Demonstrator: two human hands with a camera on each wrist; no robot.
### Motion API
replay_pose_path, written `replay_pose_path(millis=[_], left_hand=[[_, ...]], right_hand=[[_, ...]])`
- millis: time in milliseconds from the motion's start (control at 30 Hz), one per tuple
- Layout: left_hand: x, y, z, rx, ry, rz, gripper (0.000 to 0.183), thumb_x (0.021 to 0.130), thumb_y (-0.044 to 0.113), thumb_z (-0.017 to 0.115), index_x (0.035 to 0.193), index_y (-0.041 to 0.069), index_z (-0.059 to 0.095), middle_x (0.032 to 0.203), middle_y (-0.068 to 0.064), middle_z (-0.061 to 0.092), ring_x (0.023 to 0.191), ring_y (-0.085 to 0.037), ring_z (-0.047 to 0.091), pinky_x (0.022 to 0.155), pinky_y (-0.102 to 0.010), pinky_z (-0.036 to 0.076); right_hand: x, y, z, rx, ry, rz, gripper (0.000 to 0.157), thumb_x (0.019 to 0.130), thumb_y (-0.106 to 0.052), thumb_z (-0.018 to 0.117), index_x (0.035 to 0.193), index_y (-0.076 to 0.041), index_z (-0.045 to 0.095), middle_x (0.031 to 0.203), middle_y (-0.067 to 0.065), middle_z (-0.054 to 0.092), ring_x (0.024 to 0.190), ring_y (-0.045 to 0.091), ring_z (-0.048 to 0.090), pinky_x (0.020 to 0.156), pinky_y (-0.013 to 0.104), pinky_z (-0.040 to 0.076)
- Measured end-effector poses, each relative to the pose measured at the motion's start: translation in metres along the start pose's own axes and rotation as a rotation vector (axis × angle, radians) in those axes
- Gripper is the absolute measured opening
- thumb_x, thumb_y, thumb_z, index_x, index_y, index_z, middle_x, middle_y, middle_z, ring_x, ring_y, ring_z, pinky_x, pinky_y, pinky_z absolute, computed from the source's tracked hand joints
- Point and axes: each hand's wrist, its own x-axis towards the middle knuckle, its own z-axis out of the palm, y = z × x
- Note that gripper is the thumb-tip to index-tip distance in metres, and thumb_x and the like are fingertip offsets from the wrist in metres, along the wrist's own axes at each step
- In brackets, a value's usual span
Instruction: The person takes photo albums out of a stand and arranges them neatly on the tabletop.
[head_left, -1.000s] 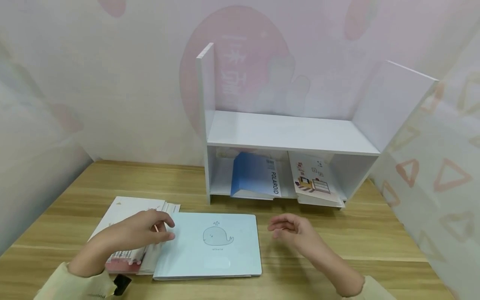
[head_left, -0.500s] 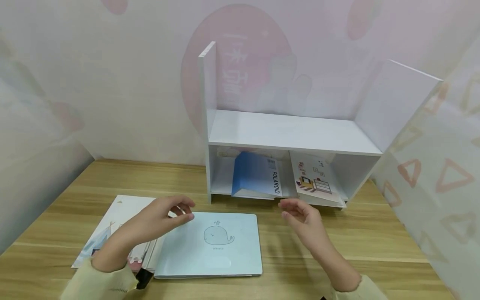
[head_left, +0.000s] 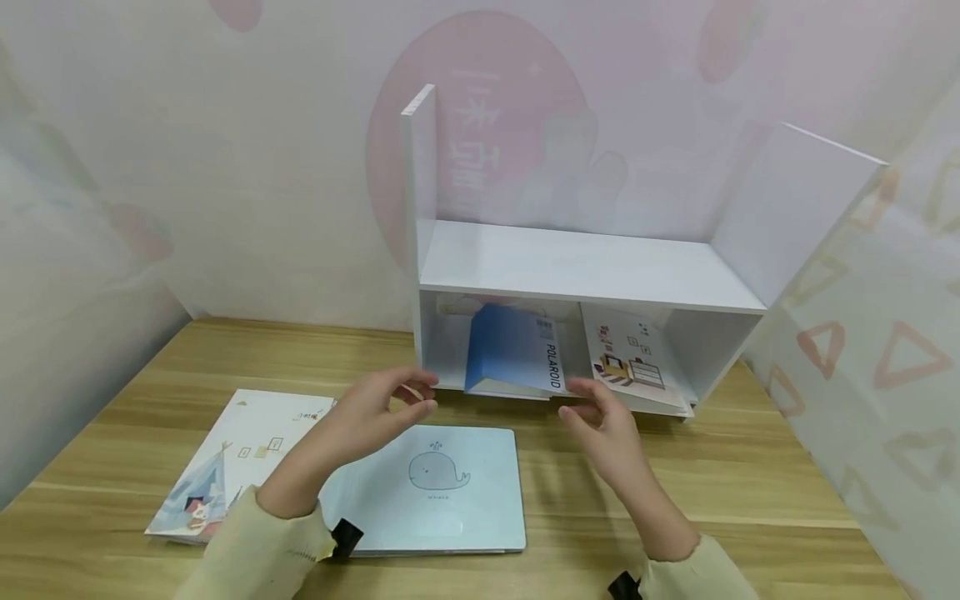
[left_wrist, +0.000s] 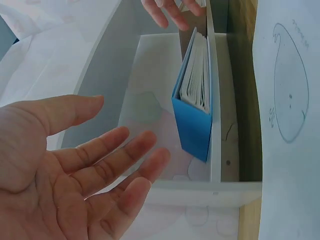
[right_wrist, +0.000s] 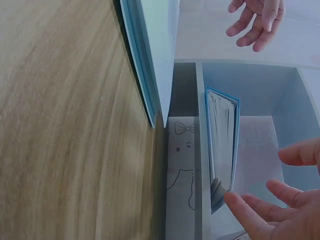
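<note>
A thick blue book lettered POLAROID lies on the lower level of the white shelf, its page edges facing out. My left hand hovers in front of the shelf's left end, fingers loosely bent and holding nothing. Close to the blue book's front right corner is my right hand; in the right wrist view its fingertips overlap that corner, thumb apart. Beneath and between the hands, a pale blue book with a whale drawing lies flat on the table, partly covered by the left forearm.
Right of the blue book, a white illustrated book sits on the same level. Several white books lie at the left of the wooden table. The shelf has an upright side panel at its left and another at its right.
My left hand has moved right and forward, away from the white books toward the shelf. My right hand has moved forward and slightly right, up to the blue book's corner.
</note>
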Motion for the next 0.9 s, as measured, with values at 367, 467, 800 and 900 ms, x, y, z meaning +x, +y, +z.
replay_pose_path(millis=[367, 467, 800, 900], left_hand=[[0.032, 0.005, 0.023, -0.012, 0.010, -0.022, 0.032, 0.095, 0.015, 0.067, 0.124, 0.001, 0.062, 0.117, -0.014, 0.069, 0.100, -0.026, 0.069, 0.080, -0.035, 0.057], [0.038, 0.004, 0.029, -0.029, 0.005, -0.053, 0.037, 0.094, 0.015, 0.068, 0.128, 0.001, 0.060, 0.124, -0.016, 0.066, 0.105, -0.029, 0.067, 0.083, -0.036, 0.058], [0.050, -0.001, 0.041, -0.019, 0.011, -0.065, 0.054, 0.091, 0.014, 0.072, 0.140, 0.005, 0.052, 0.141, -0.018, 0.056, 0.119, -0.037, 0.062, 0.096, -0.048, 0.053], [0.051, -0.003, 0.042, -0.018, -0.005, -0.080, 0.060, 0.090, 0.013, 0.073, 0.144, 0.008, 0.049, 0.144, -0.017, 0.053, 0.122, -0.037, 0.060, 0.098, -0.050, 0.052]], right_hand=[[0.013, 0.007, 0.006, -0.043, -0.004, 0.006, 0.053, 0.097, -0.014, 0.063, 0.146, -0.007, 0.044, 0.150, 0.016, 0.046, 0.116, 0.034, 0.064, 0.080, 0.031, 0.056], [0.016, 0.007, 0.009, -0.054, 0.003, -0.001, 0.055, 0.096, -0.014, 0.064, 0.146, -0.006, 0.043, 0.145, 0.020, 0.051, 0.114, 0.034, 0.065, 0.079, 0.033, 0.057], [0.024, 0.011, 0.018, -0.087, -0.011, 0.006, 0.064, 0.096, -0.014, 0.064, 0.150, -0.003, 0.034, 0.136, 0.026, 0.056, 0.110, 0.036, 0.065, 0.072, 0.032, 0.056], [0.027, 0.014, 0.020, -0.061, -0.024, -0.005, 0.066, 0.096, -0.012, 0.064, 0.151, 0.000, 0.031, 0.150, 0.025, 0.043, 0.115, 0.038, 0.062, 0.080, 0.036, 0.057]])
